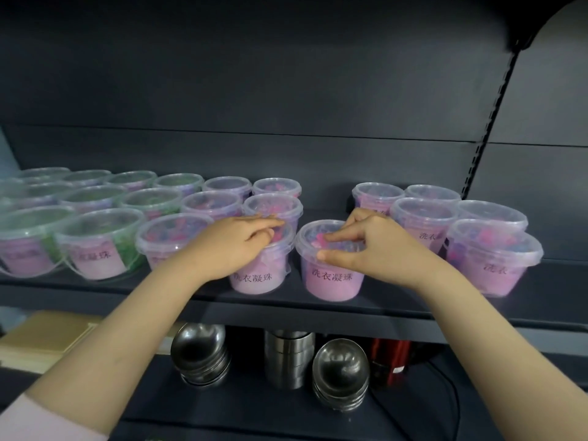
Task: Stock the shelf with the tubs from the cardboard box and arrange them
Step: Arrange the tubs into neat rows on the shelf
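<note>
Several clear tubs with pink labels stand in rows on the dark shelf [318, 308]. My left hand [235, 243] lies over the lid of a front-row tub [257, 280], fingers curled down on its top. Just to its right is another front-row tub [332, 280]. My right hand [375, 246] holds it by the rim, thumb on the near edge and fingers on the lid. Both tubs stand upright on the shelf with a narrow gap between them. More tubs fill the left side [98, 249], and a smaller group stands at the right [493, 259].
Behind the right-hand tub is a bare strip of shelf between the two groups. The shelf below holds stacked steel bowls [200, 351] [340, 370], steel cups [288, 358], a red item [389, 354] and a black cable [445, 393]. A beige box [47, 335] sits lower left.
</note>
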